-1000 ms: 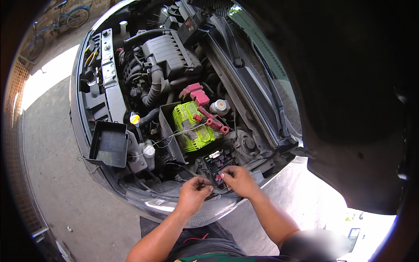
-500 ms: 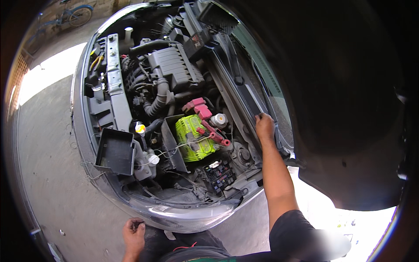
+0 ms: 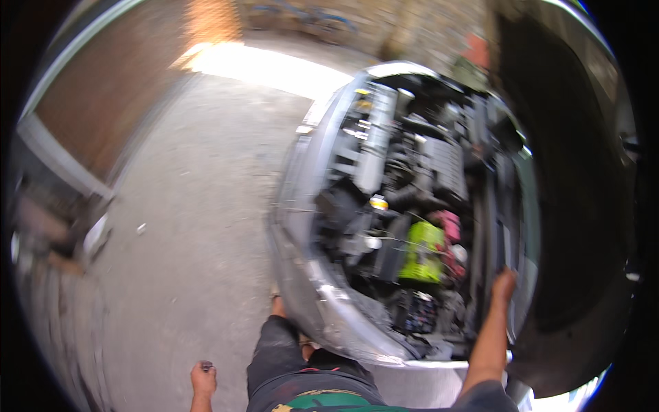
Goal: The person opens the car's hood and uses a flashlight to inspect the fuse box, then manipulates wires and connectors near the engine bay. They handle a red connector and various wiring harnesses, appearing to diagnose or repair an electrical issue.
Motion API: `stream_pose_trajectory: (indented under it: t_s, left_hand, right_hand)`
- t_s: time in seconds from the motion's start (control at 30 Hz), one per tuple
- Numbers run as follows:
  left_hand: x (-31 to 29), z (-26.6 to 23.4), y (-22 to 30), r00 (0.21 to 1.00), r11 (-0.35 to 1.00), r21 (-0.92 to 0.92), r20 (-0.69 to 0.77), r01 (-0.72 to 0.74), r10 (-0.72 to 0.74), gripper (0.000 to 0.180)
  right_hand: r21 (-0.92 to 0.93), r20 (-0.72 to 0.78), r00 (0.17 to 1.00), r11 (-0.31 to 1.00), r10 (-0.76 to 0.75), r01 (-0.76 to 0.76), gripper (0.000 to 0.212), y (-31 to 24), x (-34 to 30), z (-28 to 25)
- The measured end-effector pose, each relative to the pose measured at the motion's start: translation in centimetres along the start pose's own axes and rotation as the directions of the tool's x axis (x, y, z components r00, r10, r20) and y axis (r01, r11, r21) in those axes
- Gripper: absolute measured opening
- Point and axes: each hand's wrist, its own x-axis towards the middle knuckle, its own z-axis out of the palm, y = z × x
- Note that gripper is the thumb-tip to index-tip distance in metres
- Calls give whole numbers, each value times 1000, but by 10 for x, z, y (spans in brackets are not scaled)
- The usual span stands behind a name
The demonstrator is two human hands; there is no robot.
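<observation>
My right hand [image 3: 504, 283] reaches to the cowl edge at the base of the windscreen, on the right side of a car's engine bay; its fingers are smeared by motion. My left hand [image 3: 203, 378] hangs low at my left side, away from the car, with fingers curled around something small and dark that I cannot make out. Left of my right hand sits a bright green car battery [image 3: 420, 255], with a pink-red cover [image 3: 449, 223] beside it. Nearer to me is an uncovered fuse box [image 3: 417, 312]. A grey engine cover [image 3: 443, 165] lies farther back.
The raised dark bonnet [image 3: 570, 206] stands along the right. The silver front bumper [image 3: 298, 275] curves between my legs and the engine bay. Concrete floor [image 3: 199, 206] spreads to the left, toward a brick wall [image 3: 110, 89] and blurred clutter [image 3: 48, 226]. A blue bicycle [image 3: 322, 20] is at the back.
My view has swung left, so the car now appears farther right and more floor and wall show. My left hand has moved outward from my body; my right hand stays by the windscreen base.
</observation>
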Motion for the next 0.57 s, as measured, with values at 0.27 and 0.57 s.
stream_pose_trajectory:
  t_s: [0.27,0.57]
  left_hand:
    - [-253,23,-304,842,861,422,321,284,-434,56]
    - [-311,109,-384,688,749,-18,412,662,-598,61]
  right_hand:
    - [250,-262,954,945,-142,209,49,-119,-58,-34]
    - [813,-284,257,-90,-924,576,33,-438,-384,-211]
